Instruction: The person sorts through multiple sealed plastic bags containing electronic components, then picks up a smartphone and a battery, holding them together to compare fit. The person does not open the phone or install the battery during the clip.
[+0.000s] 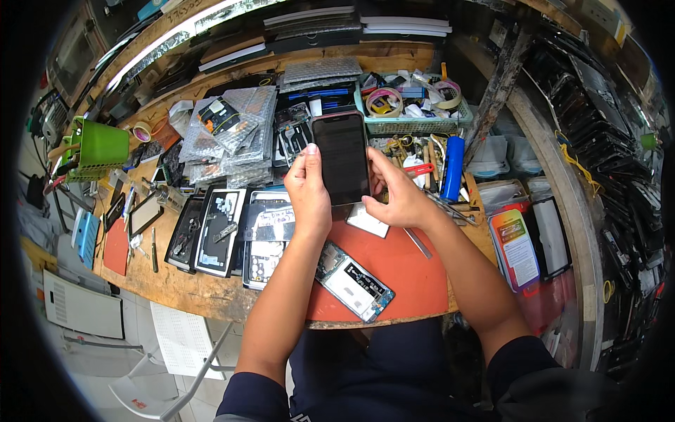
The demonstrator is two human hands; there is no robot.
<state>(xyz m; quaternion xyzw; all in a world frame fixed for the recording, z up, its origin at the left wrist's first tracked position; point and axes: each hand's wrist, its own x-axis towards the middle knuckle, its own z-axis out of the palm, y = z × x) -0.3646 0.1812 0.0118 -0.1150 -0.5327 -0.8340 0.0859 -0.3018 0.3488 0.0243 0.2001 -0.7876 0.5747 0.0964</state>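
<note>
Between both hands I hold up a smartphone [340, 163] with a dark screen, upright above the workbench. My left hand [308, 186] grips its left edge, the thumb lying along the side. My right hand [402, 190] holds the lower right edge and corner, with the fingers bent behind it. Below them, an opened phone [355, 287] with its inner parts bare lies tilted on a red mat [411, 285]. A pale flat panel [367, 220] rests on the mat just under the held phone. Beside it lies a thin metal strip [418, 243].
Several opened device housings [220, 232] line the bench left of my forearm. Bubble-wrapped packets [232, 130] are stacked behind them. At the back stands a teal basket [415, 125] with tape rolls. A blue cylinder [453, 169] and hand tools sit right; a green bin [103, 145] hangs far left.
</note>
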